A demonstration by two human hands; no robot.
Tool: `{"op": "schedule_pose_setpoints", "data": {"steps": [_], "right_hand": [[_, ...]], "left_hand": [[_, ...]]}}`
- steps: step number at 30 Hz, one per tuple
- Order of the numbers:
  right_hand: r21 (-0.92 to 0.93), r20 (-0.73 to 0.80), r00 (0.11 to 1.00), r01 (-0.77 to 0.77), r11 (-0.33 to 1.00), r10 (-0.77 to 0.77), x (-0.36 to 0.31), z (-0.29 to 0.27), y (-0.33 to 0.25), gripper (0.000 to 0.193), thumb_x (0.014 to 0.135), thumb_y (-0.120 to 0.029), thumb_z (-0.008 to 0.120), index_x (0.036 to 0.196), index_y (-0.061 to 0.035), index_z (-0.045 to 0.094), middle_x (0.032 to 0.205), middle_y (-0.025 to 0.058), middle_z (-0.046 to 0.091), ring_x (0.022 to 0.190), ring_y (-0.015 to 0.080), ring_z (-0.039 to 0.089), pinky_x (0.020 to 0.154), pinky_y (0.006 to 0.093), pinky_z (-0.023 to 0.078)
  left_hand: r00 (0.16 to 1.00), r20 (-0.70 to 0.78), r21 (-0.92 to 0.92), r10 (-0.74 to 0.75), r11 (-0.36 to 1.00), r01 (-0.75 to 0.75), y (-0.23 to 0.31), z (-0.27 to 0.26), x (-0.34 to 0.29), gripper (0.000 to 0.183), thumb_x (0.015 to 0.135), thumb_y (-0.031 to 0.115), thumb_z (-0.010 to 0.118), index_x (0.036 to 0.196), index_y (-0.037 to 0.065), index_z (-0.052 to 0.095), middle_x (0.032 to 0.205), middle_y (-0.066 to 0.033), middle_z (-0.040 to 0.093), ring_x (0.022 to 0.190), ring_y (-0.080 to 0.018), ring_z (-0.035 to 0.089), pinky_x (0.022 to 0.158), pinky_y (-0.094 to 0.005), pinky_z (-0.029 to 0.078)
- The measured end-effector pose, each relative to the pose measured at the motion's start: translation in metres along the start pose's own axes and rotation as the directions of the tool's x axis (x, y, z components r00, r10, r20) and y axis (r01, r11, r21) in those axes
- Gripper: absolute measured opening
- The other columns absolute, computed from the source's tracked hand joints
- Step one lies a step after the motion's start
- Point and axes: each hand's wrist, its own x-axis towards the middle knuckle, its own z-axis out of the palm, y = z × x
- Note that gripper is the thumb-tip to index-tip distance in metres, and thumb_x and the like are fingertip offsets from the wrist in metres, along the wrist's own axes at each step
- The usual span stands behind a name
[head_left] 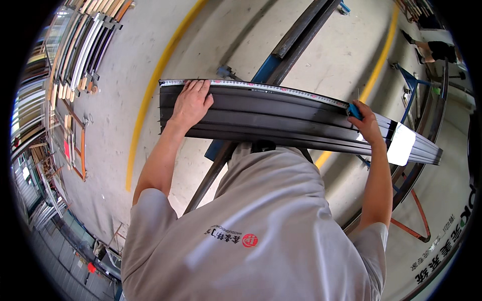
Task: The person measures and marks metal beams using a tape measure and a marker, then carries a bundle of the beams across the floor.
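Dark grey metal profiles lie side by side across the view in front of me. Along their far edge runs the pulled-out white blade of a tape measure, its end at the profiles' left end. My left hand lies flat on the profiles near that end, fingertips over the blade. At the other end of the blade, my right hand is closed around the blue tape measure case. A white sheet sits on the profiles right of that hand.
A blue and dark steel support passes beneath the profiles. Racks of long bars stand at the left. Yellow lines mark the floor. At the upper right are another person's legs and a blue stand.
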Motion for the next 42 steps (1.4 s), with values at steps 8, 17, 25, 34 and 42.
{"op": "schedule_pose_setpoints", "data": {"steps": [8, 17, 25, 34, 42], "right_hand": [[-0.157, -0.105, 0.994, -0.052, 0.986, 0.035, 0.007, 0.016, 0.002, 0.048, 0.083, -0.013, 0.08, 0.127, -0.0036, 0.066, 0.123, 0.0201, 0.066, 0.111, 0.0322, 0.065, 0.095, 0.0369, 0.053], [-0.699, -0.292, 0.882, 0.068, 0.712, -0.37, -0.004, 0.022, -0.043, 0.032, 0.091, -0.015, 0.072, 0.121, -0.003, 0.069, 0.117, 0.0226, 0.069, 0.103, 0.0391, 0.068, 0.091, 0.0418, 0.055], [0.232, -0.103, 0.994, -0.007, 0.973, 0.032, -0.02, 0.143, -0.221, 0.037, 0.101, -0.003, 0.05, 0.136, 0.004, 0.051, 0.083, 0.0107, 0.071, 0.07, 0.0129, 0.062, 0.066, 0.029, 0.053], [-0.141, -0.228, 0.968, 0.076, 0.987, -0.108, 0.02, 0.18, -0.221, 0.01, 0.093, -0.011, 0.062, 0.092, -0.0015, 0.063, 0.079, 0.0232, 0.069, 0.075, 0.0441, 0.068, 0.069, 0.0502, 0.055], [-0.201, -0.147, 0.977, 0.125, 0.972, -0.156, 0.037, 0.185, -0.239, 0.011, 0.093, -0.011, 0.063, 0.091, -0.0008, 0.066, 0.077, 0.0232, 0.067, 0.075, 0.0441, 0.067, 0.07, 0.0468, 0.054]], "left_hand": [[0.997, -0.068, -0.008, 0.035, 0.999, -0.036, -0.021, 0.002, -0.014, 0.049, 0.091, 0.016, 0.067, 0.134, -0.003, 0.057, 0.131, -0.021, 0.062, 0.122, -0.0413, 0.059, 0.112, -0.0471, 0.045], [0.987, -0.143, 0.028, 0.071, 0.997, -0.068, -0.022, 0.008, -0.015, 0.05, 0.088, 0.02, 0.07, 0.131, -0.003, 0.058, 0.127, -0.0209, 0.063, 0.118, -0.0387, 0.062, 0.111, -0.0467, 0.046], [0.983, -0.152, -0.04, 0.099, 0.994, -0.106, -0.005, 0.019, -0.007, 0.05, 0.087, 0.02, 0.07, 0.13, -0.004, 0.057, 0.124, -0.0197, 0.063, 0.115, -0.0358, 0.061, 0.106, -0.0458, 0.049], [0.977, -0.183, -0.066, 0.109, 0.99, -0.123, -0.003, 0.016, -0.003, 0.049, 0.086, 0.019, 0.071, 0.128, -0.003, 0.059, 0.122, -0.0214, 0.064, 0.112, -0.0372, 0.062, 0.104, -0.0457, 0.05], [0.965, -0.236, -0.142, 0.114, 0.978, -0.151, -0.006, 0.016, -0.003, 0.045, 0.083, 0.017, 0.072, 0.123, -0.004, 0.063, 0.119, -0.021, 0.066, 0.109, -0.0367, 0.064, 0.1, -0.0453, 0.054]]}}
